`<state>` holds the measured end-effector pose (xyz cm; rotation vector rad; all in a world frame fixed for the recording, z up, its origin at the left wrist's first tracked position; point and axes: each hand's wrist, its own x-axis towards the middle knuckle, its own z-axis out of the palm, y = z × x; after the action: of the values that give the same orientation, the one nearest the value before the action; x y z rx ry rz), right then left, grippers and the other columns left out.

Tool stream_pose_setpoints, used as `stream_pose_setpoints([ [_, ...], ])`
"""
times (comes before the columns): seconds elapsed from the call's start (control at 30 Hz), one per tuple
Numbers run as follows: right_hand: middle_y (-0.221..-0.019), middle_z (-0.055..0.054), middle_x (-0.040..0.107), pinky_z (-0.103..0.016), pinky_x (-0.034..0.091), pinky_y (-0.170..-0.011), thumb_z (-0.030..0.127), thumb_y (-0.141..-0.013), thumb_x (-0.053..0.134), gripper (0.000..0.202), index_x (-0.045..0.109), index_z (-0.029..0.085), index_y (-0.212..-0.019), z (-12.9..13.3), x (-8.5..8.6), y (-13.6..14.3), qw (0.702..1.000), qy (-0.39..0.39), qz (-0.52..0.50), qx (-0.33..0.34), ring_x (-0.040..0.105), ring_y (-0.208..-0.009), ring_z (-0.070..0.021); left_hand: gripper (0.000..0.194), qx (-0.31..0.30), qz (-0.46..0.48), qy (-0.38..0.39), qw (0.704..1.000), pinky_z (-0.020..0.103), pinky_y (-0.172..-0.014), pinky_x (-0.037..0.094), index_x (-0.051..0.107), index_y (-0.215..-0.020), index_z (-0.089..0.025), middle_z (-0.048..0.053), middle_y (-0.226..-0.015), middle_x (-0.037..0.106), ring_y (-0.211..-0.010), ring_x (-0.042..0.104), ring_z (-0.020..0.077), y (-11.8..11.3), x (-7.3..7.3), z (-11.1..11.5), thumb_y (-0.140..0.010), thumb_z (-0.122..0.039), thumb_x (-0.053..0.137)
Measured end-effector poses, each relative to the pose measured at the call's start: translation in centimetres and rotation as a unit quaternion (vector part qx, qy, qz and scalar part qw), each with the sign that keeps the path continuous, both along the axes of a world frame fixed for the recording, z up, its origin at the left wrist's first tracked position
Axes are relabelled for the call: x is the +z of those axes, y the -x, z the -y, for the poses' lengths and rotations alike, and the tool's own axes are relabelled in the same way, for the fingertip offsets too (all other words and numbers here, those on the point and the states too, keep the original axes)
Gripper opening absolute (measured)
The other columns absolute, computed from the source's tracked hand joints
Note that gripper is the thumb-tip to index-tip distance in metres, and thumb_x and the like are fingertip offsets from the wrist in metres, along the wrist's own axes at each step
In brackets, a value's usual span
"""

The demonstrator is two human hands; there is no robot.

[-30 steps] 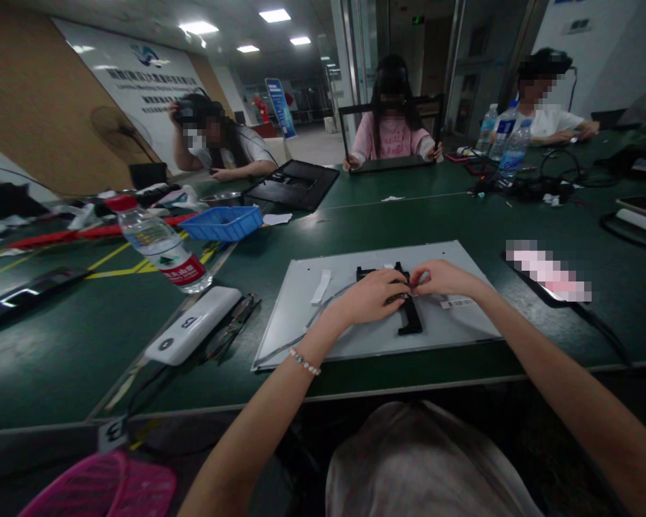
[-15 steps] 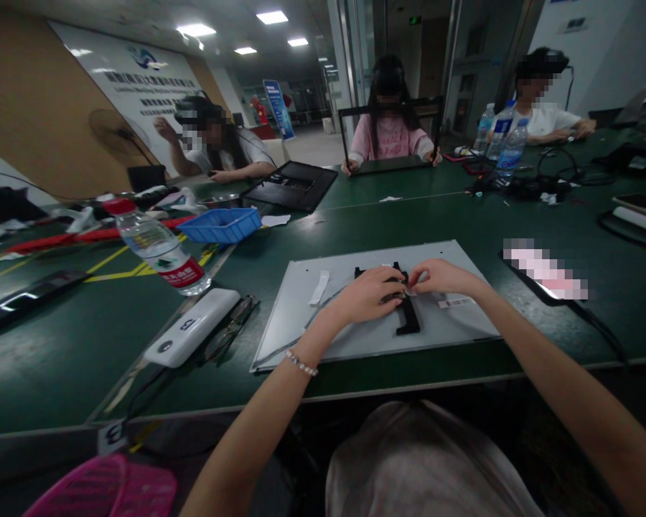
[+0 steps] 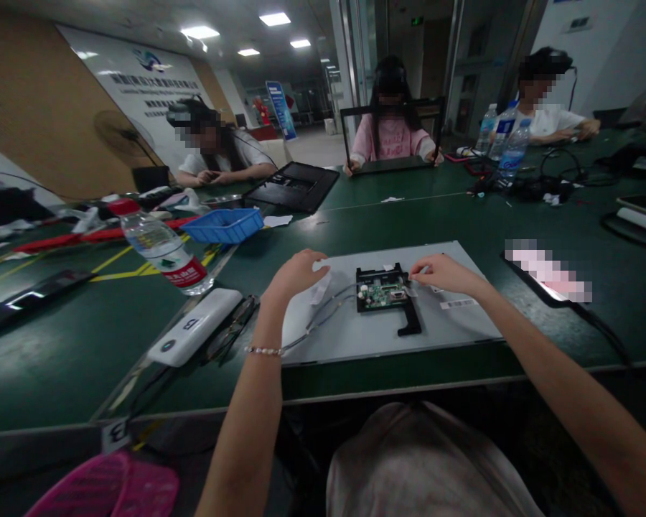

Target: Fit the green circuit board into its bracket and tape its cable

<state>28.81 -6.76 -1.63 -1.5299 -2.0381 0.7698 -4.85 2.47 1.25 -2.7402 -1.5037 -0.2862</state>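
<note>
A grey panel (image 3: 334, 337) lies flat on the green table, with a black bracket (image 3: 410, 319) on it. Within the bracket sits a green circuit board (image 3: 380, 294), from which thin cables (image 3: 323, 316) run left. My left hand (image 3: 298, 273) is over the panel's left part beside a white strip (image 3: 319, 289), fingers apart and holding nothing visible. At the bracket's right edge my right hand (image 3: 436, 273) is pinched; what it grips is too small to make out. A barcode label (image 3: 459, 304) is right of the bracket.
A bottle (image 3: 175, 262), white power bank (image 3: 197, 327) and glasses (image 3: 231, 327) stand or lie left of the panel. Beyond is a blue tray (image 3: 226, 226). A phone (image 3: 543, 273) lies to the right. Across the table a person holds a black frame (image 3: 392, 166).
My left hand has lifted off the circuit board and moved left, uncovering the board. My right hand stays near the bracket's right edge. The person at left has lowered a raised hand.
</note>
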Motion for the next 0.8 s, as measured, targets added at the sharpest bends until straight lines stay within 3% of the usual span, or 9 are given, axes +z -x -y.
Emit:
stream_pose_setpoints([
  [0.1,-0.092,-0.007,0.072,-0.027,0.044,-0.066,0.027,-0.079,0.053,0.024,0.071,0.016,-0.091,0.2,0.1,0.1,1.000,-0.001,-0.004,-0.001,0.063,-0.076,-0.0193,0.040,-0.028,-0.027,0.055,0.998,0.027,-0.085,0.048,0.065,-0.114,-0.019,0.007,-0.105,0.067,-0.091,0.063,0.0203,0.8,-0.9,-0.8,-0.080,-0.039,0.057],
  [0.23,-0.090,-0.007,0.071,-0.028,0.045,-0.066,0.027,-0.079,0.054,0.024,0.072,0.017,-0.091,0.2,0.0,0.1,1.000,-0.002,-0.007,-0.001,0.063,-0.076,-0.0193,0.034,-0.022,-0.041,0.084,0.995,0.027,-0.078,0.049,0.067,-0.107,-0.020,0.005,-0.096,0.070,-0.085,0.065,0.0198,0.4,-1.1,-0.9,-0.076,-0.027,0.055],
  [0.33,-0.084,-0.007,0.071,-0.028,0.044,-0.064,0.028,-0.080,0.054,0.024,0.072,0.016,-0.090,0.2,0.0,0.1,1.000,-0.008,-0.014,-0.005,0.063,-0.074,-0.0193,0.027,-0.013,-0.032,0.090,0.995,0.026,-0.075,0.048,0.071,-0.093,-0.020,0.003,-0.087,0.071,-0.078,0.064,0.0185,0.0,-0.5,-0.5,-0.074,-0.021,0.052],
  [0.43,-0.081,-0.007,0.070,-0.028,0.043,-0.063,0.028,-0.081,0.054,0.024,0.071,0.015,-0.090,0.1,0.1,0.0,0.999,-0.027,-0.024,-0.019,0.062,-0.071,-0.0184,0.021,-0.016,0.023,0.099,0.995,0.026,-0.073,0.047,0.072,-0.082,-0.019,0.003,-0.081,0.071,-0.076,0.064,0.0182,0.2,0.8,-0.1,-0.075,-0.026,0.054],
  [0.5,-0.081,-0.006,0.070,-0.028,0.044,-0.065,0.029,-0.082,0.054,0.023,0.071,0.016,-0.089,0.2,0.2,0.0,0.998,-0.047,-0.037,-0.030,0.062,-0.071,-0.0175,0.024,-0.018,0.112,0.122,0.986,0.026,-0.069,0.047,0.071,-0.085,-0.017,0.003,-0.080,0.070,-0.073,0.062,0.0170,0.5,1.7,0.3,-0.075,-0.033,0.056],
  [0.63,-0.084,-0.005,0.070,-0.030,0.046,-0.071,0.030,-0.084,0.054,0.021,0.071,0.017,-0.087,0.2,0.1,0.6,0.991,-0.113,-0.068,-0.039,0.062,-0.074,-0.0172,0.032,-0.031,0.287,0.199,0.937,0.021,-0.056,0.041,0.068,-0.090,-0.012,0.006,-0.079,0.069,-0.062,0.056,0.0116,0.8,3.1,1.1,-0.075,-0.040,0.061],
  [0.8,-0.098,-0.007,0.069,-0.033,0.049,-0.077,0.021,-0.089,0.050,0.020,0.068,0.017,-0.097,0.5,-0.3,2.6,0.976,-0.213,-0.037,0.015,0.062,-0.088,-0.0188,0.030,-0.050,0.209,0.319,0.923,0.021,-0.053,0.038,0.069,-0.083,-0.013,0.005,-0.074,0.069,-0.056,0.051,0.0097,0.1,3.1,1.6,-0.072,-0.040,0.066],
])
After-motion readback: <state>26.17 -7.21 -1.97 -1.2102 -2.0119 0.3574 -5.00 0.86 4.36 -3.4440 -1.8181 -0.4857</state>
